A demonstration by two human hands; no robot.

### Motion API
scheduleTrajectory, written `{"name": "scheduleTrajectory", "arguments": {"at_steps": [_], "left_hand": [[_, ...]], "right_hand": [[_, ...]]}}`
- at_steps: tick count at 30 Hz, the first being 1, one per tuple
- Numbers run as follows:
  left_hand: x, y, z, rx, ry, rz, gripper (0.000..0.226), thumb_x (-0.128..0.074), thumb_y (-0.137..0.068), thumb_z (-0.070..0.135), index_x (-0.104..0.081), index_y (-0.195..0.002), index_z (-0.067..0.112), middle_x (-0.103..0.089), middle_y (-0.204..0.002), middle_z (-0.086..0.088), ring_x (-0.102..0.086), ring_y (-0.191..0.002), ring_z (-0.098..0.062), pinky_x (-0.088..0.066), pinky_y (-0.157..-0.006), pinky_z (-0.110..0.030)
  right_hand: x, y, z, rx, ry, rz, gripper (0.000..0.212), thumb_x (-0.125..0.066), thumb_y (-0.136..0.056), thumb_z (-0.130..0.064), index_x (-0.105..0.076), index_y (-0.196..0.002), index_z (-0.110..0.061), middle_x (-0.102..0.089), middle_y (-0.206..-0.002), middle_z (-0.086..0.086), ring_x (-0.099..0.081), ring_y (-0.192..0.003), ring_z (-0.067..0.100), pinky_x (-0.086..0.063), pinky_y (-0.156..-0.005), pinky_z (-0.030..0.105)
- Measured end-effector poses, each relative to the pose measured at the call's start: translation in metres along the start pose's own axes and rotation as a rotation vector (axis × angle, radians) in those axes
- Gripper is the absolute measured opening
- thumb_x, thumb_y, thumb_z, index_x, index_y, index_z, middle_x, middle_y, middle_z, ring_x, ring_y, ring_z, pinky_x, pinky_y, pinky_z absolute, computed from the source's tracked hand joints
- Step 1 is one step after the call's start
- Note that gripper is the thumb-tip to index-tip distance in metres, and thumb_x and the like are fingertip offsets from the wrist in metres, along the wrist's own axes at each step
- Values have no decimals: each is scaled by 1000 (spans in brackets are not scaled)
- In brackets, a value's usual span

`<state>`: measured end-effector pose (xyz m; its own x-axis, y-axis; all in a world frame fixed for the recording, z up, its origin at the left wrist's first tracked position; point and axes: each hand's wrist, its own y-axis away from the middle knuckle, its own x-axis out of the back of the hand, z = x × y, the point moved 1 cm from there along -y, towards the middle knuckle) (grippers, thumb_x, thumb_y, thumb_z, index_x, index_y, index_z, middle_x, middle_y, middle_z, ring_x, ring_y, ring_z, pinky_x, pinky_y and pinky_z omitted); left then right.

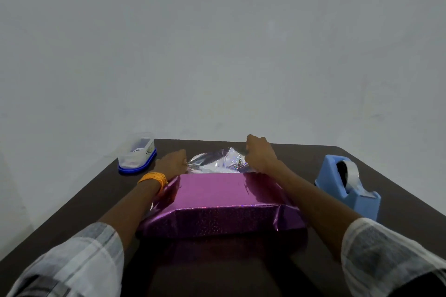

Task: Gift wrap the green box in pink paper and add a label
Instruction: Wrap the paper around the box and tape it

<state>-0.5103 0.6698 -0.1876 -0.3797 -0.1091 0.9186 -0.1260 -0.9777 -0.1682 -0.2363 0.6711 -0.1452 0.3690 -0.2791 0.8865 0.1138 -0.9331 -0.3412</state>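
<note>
As the pink paper (212, 190) lies on the desk (301, 155), its silvery flap (214, 164) is gripped at either end by curled fingers of the left hand (172, 163) and right hand (260, 155).

Two hands: left hand (172, 164), right hand (259, 155). One pink paper sheet (212, 190). One tape dispenser (347, 185). One plastic container (137, 153). One orange wristband (153, 178). One table (398, 212). Two checked sleeves: left sleeve (79, 263), right sleeve (386, 255).

Pink paper (212, 190) glossy, holographic, silvery underside; table (398, 219) dark, matt; dispenser (347, 188) plastic.
</note>
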Motion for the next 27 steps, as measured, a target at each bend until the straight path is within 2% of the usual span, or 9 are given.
{"name": "scheduleTrajectory", "arguments": {"at_steps": [3, 5, 8, 12, 14, 16, 20, 24, 27], "left_hand": [[16, 12, 9, -10, 149, 190, 21, -65, -83, 8, -48, -90, 17, -59, -79, -3, -58, -72, -25, -45, -63, -34], [31, 20, 15, -51, 190, 270, 34, -71, -78, 7, -49, -103, 15, -60, -73, -3, -56, -64, -22, -42, -57, -32], [54, 33, 23, -96, 219, 346, 47, -80, -70, 9, -57, -109, 19, -66, -72, -5, -62, -70, -25, -49, -66, -34], [71, 53, 34, -170, 172, 403, 26, -83, -71, 10, -72, -94, 11, -66, -76, -9, -60, -74, -25, -44, -70, -33], [73, 67, 38, -192, 178, 411, 16, -79, -74, 6, -72, -88, 9, -65, -70, -8, -58, -68, -21, -43, -67, -31], [73, 82, 40, -194, 208, 412, 17, -79, -75, 5, -73, -91, 9, -68, -74, -6, -62, -71, -16, -43, -69, -26], [78, 111, 42, -255, 226, 376, 18, -79, -75, 3, -74, -91, 10, -72, -84, -2, -65, -77, -8, -48, -74, -13], [79, 138, 43, -293, 141, 368, 19, -77, -74, -4, -74, -81, 13, -72, -82, 0, -66, -78, -12, -52, -78, -27], [74, 157, 45, -292, 98, 346, 21, -75, -73, -9, -72, -77, 11, -72, -82, -3, -65, -76, -13, -53, -74, -26]], "right_hand": [[14, 5, 10, 30, -86, 50, 24, -56, -85, -1, -53, -108, -7, -62, -90, 11, -59, -81, 33, -40, -62, 32], [25, 9, 16, 65, -105, 78, 24, -61, -85, -2, -61, -108, -8, -65, -92, 9, -60, -84, 32, -44, -65, 32], [41, 18, 22, 114, -109, 141, 25, -66, -78, 4, -73, -99, -7, -72, -95, 11, -65, -87, 30, -43, -67, 29], [56, 39, 24, 206, -150, 215, 25, -74, -79, 1, -73, -102, -8, -73, -99, 7, -66, -87, 25, -45, -71, 29], [62, 55, 23, 243, -154, 207, 33, -65, -75, 11, -72, -103, -6, -73, -98, 8, -63, -84, 23, -39, -65, 16], [68, 71, 24, 269, -170, 162, 39, -60, -74, 14, -72, -105, -6, -72, -97, 3, -60, -83, 15, -36, -62, 5], [79, 96, 31, 346, -153, 144, 39, -62, -76, 14, -73, -105, -10, -71, -98, -2, -62, -88, 12, -43, -70, 12], [77, 117, 36, 435, -36, 121, 32, -61, -80, 13, -75, -97, -10, -76, -96, 5, -70, -87, 20, -55, -79, 31], [74, 132, 39, 384, 95, 60, 28, -59, -82, 5, -75, -95, -14, -75, -95, 5, -67, -88, 25, -53, -77, 37]]}}
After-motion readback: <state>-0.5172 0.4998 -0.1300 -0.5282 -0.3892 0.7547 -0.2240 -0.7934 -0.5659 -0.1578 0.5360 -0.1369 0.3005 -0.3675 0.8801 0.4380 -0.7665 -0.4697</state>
